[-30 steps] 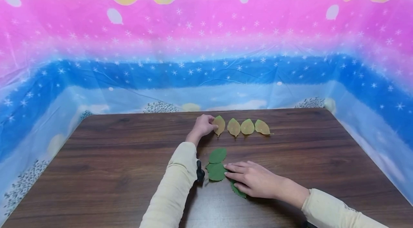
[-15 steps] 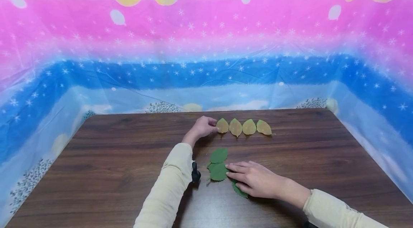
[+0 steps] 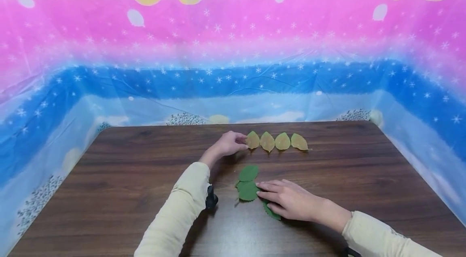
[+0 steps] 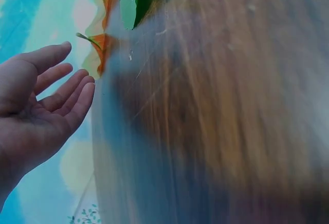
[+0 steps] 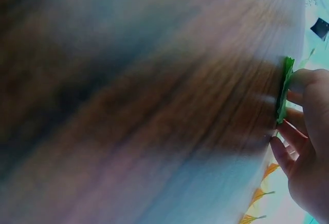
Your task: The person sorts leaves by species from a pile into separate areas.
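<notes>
My left hand (image 3: 227, 144) is at the far side of the table, its fingertips right at the left edge of the leftmost yellow-green leaf (image 3: 253, 140). In the left wrist view its fingers (image 4: 77, 98) are loosely extended beside the leaf row, with nothing held. That leaf lies in a row with several like it, such as the rightmost leaf (image 3: 299, 142). My right hand (image 3: 295, 200) rests palm down, fingers extended, partly covering a green leaf (image 3: 272, 211). Its fingertips reach the right edge of another green leaf (image 3: 248, 190), which overlaps a green leaf (image 3: 249, 173) behind it.
Everything lies on a dark wood-grain table (image 3: 120, 192) with rounded far corners. A pink and blue patterned cloth (image 3: 233, 83) hangs behind and around it. A black wrist device (image 3: 211, 197) sits on the left sleeve.
The leftmost yellow-green leaf has shifted right, close to its neighbour. My left thumb, earlier over that leaf, is now at its edge, and the left forearm has swung leftward. The right hand stays put.
</notes>
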{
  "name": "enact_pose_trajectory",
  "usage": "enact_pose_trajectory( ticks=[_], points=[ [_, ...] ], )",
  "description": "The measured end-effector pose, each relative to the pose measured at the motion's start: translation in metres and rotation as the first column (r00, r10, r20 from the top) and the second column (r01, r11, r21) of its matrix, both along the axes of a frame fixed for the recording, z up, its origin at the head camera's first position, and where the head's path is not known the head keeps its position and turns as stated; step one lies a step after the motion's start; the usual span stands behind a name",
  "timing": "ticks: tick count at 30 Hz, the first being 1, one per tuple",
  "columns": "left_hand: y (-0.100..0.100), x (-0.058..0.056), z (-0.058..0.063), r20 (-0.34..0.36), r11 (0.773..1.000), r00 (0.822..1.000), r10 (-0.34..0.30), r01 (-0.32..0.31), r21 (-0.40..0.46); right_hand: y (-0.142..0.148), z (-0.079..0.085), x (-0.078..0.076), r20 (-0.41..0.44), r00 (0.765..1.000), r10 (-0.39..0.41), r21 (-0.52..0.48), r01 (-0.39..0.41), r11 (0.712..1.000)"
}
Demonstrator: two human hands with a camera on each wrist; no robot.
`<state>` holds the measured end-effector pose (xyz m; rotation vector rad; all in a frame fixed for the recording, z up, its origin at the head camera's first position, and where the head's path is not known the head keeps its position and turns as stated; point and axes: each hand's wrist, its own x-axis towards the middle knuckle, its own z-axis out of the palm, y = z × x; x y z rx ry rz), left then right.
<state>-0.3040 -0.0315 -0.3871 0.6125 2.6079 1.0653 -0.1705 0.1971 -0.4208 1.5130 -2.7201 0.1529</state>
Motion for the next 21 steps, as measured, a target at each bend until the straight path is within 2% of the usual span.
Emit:
enact_pose_trajectory(
  ticks=[6,11,17,21],
  points=[
    [-0.011,0.014,0.006,-0.005,0.999,0.999,-0.039,0.039,-0.018,0.000,0.000,-0.001,0.020,1.000,-0.007,-0.040,0.008,0.999],
    [-0.020,0.031,0.009,-0.006,0.993,0.994,-0.109,0.109,-0.049,0.000,0.002,0.001,0.064,0.997,-0.029,-0.046,0.032,0.998],
    [-0.026,0.055,0.012,-0.040,0.967,0.969,-0.243,0.239,-0.092,-0.001,0.003,0.003,0.084,0.996,-0.041,-0.044,0.045,0.998],
    [-0.026,0.067,0.009,-0.048,0.950,0.954,-0.295,0.289,-0.115,-0.002,0.003,0.003,0.087,0.995,-0.043,-0.038,0.046,0.998]
  ],
)
